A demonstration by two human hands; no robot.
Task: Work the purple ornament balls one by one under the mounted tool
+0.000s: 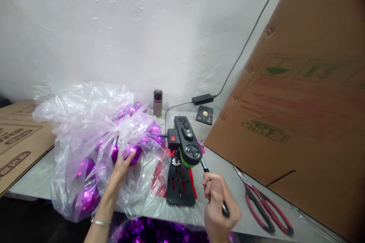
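Black-handled rod (205,169) sits firmly in the right hand (219,201), the fingers curled closed around it, the butt of its handle showing below the fist and its metal shaft reaching up and left to the side of a black-and-green tabletop machine (186,138); whether the two join cannot be told. The left hand (122,165), a silver bracelet (100,223) at its wrist, rests against a shiny purple ball (137,155) among the folds of a clear plastic bag (76,115); most of its fingers are hidden, so how tightly it holds cannot be told. More purple balls show through the film. Between the hands lies the machine's slotted black base plate (180,191), over red material. Behind stand a dark-capped bottle (157,104) and a black power adapter (203,99), corded, near a small black panel (204,115). Red-and-black-handled scissors (266,212) lie to the right of the fist, beside a large cardboard box (302,98). Purple foil (154,231) glitters below the table's near edge.
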